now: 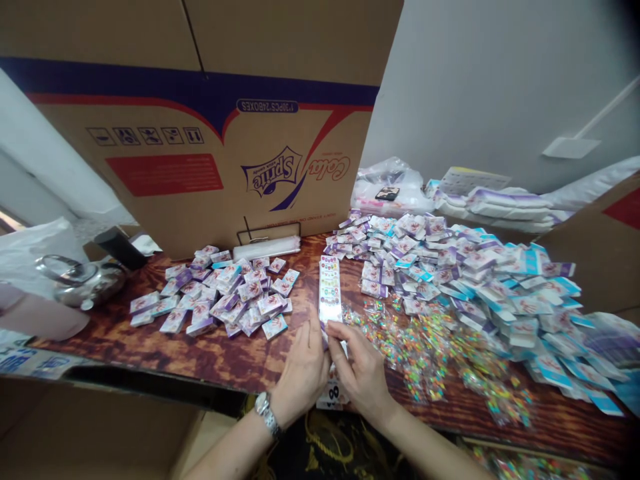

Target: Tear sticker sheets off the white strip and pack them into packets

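My left hand (307,360), with a metal watch (267,413) on its wrist, is closed round a small white-and-purple candy box (325,339), mostly hidden by the fingers. Thumb and fingers of my right hand (361,373) pinch the same box from the other side. Just beyond the fingertips a long white strip printed with small coloured pictures (330,283) lies on the table. Small clear packets of coloured candy (415,343) are spread beside my right hand. To the left lies a pile of small boxes (240,293).
A large cardboard carton (175,160) stands at the back of the wooden table (225,360). Many flat, pale small boxes (480,273) are heaped on the right. A metal teapot (83,277) and a pinkish bottle (40,313) stand at the left edge. A clear plastic bag (390,173) lies behind.
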### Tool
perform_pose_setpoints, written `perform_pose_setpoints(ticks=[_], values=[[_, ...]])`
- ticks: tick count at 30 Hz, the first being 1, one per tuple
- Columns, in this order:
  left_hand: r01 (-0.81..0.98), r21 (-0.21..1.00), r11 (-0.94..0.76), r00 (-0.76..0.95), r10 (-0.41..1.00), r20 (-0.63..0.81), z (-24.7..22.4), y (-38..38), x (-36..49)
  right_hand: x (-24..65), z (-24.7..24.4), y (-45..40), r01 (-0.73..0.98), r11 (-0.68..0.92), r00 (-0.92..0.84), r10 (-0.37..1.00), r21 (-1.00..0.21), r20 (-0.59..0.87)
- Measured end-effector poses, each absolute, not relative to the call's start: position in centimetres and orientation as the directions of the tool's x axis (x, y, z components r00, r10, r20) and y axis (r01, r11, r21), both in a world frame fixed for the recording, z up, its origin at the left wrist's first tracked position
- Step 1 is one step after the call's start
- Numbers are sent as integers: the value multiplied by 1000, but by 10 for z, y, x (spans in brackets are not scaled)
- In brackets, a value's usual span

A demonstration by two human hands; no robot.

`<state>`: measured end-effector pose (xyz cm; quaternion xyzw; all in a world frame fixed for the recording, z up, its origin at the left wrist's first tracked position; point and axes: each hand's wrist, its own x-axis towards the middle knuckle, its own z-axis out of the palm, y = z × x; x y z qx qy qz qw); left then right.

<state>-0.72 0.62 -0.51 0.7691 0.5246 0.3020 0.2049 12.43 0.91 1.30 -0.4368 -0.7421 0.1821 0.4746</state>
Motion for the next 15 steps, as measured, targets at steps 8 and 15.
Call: perform_pose_setpoints(ticks=[8,15], values=[[652,673,-348,250,937,243,-3,8,-9,123,8,9,483,649,-235,742,-587,627],[676,644,-358,232,933,275,-7,10,-15,119,6,9,458,634,-353,773,-623,527]])
